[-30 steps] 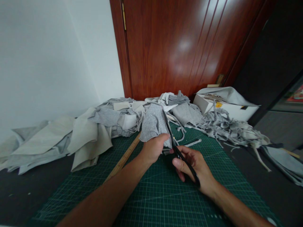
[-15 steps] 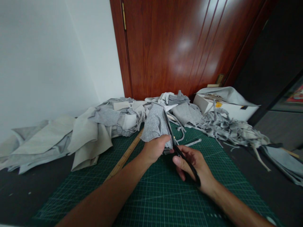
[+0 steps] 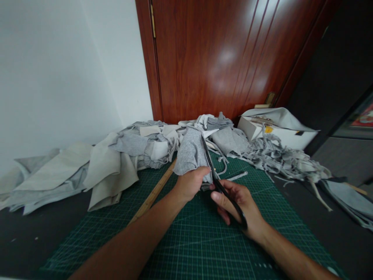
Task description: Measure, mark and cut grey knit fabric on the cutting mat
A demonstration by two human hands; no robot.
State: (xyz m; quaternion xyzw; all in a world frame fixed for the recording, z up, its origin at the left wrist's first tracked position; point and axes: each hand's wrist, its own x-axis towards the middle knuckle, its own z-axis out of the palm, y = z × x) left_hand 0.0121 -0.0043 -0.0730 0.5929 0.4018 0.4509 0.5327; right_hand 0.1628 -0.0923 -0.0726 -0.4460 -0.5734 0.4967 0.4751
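My left hand (image 3: 192,182) pinches the lower edge of a grey fabric piece (image 3: 190,151), its thumb on top and most fingers hidden beneath. My right hand (image 3: 237,202) is closed around the handles of black scissors (image 3: 222,187). The scissor blades point up and away, lying along the right side of the grey fabric, close to my left thumb. A green gridded cutting mat (image 3: 201,241) lies under both hands. Left of the fabric, a wooden ruler (image 3: 153,194) lies slanted on the mat, partly behind my left forearm.
Fabric scraps (image 3: 131,144) are heaped along the back, with larger pale pieces (image 3: 58,167) at the left. Tangled grey strips (image 3: 282,155) lie at the right before a white box (image 3: 256,130). A thin strip (image 3: 238,175) rests on the mat. Behind stands a brown door (image 3: 204,58).
My right thumb has shifted slightly left on the scissors. The grey fabric and my left hand look almost unmoved.
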